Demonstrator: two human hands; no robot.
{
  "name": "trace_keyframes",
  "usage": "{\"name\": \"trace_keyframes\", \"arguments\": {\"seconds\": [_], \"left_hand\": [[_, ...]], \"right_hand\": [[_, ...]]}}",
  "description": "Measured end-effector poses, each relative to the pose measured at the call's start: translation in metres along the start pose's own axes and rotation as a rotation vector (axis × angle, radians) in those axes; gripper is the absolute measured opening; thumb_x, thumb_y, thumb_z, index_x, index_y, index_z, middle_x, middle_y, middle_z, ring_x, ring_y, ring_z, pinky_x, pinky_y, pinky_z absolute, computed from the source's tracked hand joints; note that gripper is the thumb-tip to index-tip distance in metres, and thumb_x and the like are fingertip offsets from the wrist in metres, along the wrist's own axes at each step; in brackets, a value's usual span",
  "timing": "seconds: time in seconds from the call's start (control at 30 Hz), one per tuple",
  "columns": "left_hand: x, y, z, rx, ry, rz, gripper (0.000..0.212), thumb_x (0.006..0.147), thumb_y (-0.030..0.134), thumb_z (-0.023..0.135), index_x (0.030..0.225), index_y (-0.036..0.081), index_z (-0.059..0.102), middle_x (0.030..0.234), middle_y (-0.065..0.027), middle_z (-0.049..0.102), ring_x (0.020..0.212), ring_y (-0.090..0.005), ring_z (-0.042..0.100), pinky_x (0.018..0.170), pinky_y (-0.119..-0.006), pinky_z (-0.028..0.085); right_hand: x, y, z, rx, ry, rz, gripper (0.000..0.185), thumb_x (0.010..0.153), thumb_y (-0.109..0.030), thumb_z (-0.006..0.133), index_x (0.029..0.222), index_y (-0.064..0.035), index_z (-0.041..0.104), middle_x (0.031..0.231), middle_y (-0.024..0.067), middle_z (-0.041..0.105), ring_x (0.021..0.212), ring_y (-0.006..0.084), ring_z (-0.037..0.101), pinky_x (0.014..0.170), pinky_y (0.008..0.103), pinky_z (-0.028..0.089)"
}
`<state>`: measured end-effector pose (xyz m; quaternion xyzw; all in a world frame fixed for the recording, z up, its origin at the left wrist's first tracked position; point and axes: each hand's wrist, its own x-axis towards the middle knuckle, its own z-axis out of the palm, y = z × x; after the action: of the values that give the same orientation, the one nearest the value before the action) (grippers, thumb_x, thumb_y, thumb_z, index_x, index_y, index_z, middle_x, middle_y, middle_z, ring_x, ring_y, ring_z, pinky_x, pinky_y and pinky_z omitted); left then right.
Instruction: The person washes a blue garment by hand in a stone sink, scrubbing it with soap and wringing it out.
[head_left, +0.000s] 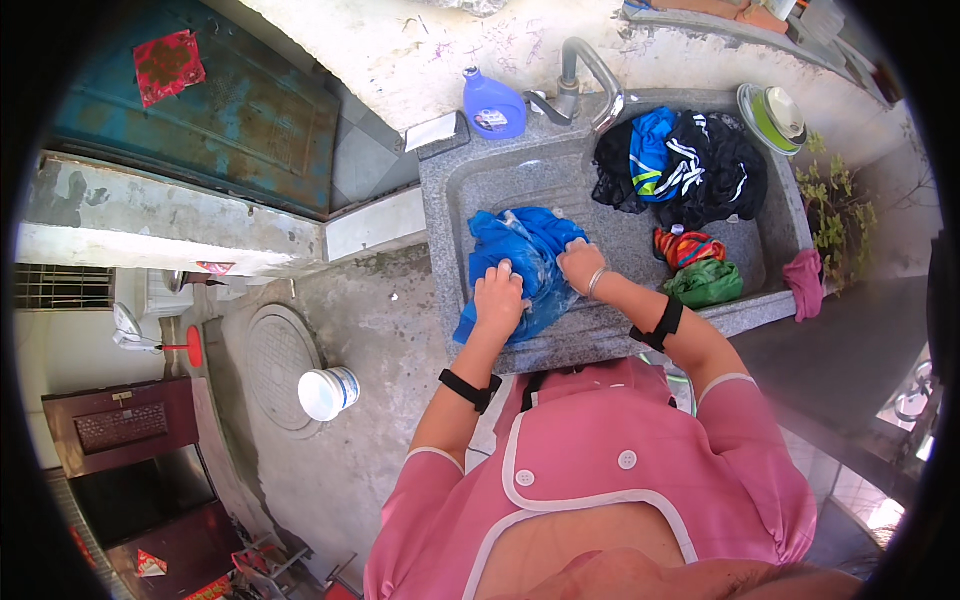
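Note:
A wet blue garment (525, 232) with patches of suds lies bunched on the left part of a grey stone laundry sink (480, 184). My left hand (499, 298) presses on its near left side, fingers bent into the cloth. Gripping a fold at the garment's right edge is my right hand (582, 267), with a bracelet at the wrist. To the right in the basin sits a heap of black clothes (724, 169) with white stripes and a blue part. Below that heap are a multicoloured cloth (686, 246) and a green cloth (705, 283).
A faucet (574, 82) rises at the back rim, beside a purple detergent bottle (493, 105). Stacked bowls (776, 120) stand at the back right corner. A pink cloth (805, 283) hangs over the right rim. On the floor at left is a white bucket (328, 394).

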<state>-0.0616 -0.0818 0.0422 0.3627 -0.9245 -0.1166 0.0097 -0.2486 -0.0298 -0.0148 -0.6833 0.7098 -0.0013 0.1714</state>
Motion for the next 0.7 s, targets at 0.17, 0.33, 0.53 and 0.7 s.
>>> {"name": "trace_keyframes", "arguments": {"seconds": [0.17,0.33,0.53,0.7], "left_hand": [[0.001,-0.040,0.017,-0.215,0.257,0.068,0.025,0.067,0.016,0.066,0.087,0.003,0.060,0.091,-0.0124,0.057,0.086,-0.0282,0.053,0.077,-0.038,0.042],[0.008,-0.066,-0.032,-1.472,0.636,-0.324,0.019,0.092,0.023,0.041,0.082,0.007,0.047,0.076,-0.0007,0.051,0.072,-0.0105,0.052,0.069,-0.025,0.044],[-0.004,-0.066,-0.099,-1.782,0.880,-0.404,0.023,0.091,0.027,0.042,0.093,0.005,0.048,0.086,-0.0075,0.056,0.079,-0.0178,0.056,0.072,-0.032,0.048],[-0.012,-0.103,-0.037,-1.128,0.552,-0.573,0.031,0.087,0.032,0.050,0.093,0.002,0.052,0.085,-0.0065,0.055,0.080,-0.0143,0.052,0.073,-0.031,0.044]], "right_hand": [[0.008,0.031,-0.021,0.899,0.276,0.015,0.022,0.080,-0.026,0.055,0.088,-0.0051,0.055,0.077,0.0075,0.056,0.069,0.0171,0.053,0.066,0.0307,0.044],[0.004,0.049,-0.097,1.856,0.449,0.109,0.010,0.082,-0.016,0.058,0.084,-0.0066,0.053,0.074,-0.0028,0.051,0.067,0.0069,0.048,0.060,0.0223,0.040],[-0.020,0.065,-0.153,1.590,0.386,0.099,0.024,0.082,-0.028,0.059,0.089,-0.0056,0.056,0.078,-0.0004,0.054,0.073,0.0075,0.051,0.064,0.0229,0.042],[-0.020,0.074,-0.124,0.412,-0.283,-0.082,0.035,0.075,-0.029,0.062,0.094,0.0008,0.058,0.085,0.0057,0.061,0.077,0.0123,0.054,0.067,0.0306,0.042]]}}
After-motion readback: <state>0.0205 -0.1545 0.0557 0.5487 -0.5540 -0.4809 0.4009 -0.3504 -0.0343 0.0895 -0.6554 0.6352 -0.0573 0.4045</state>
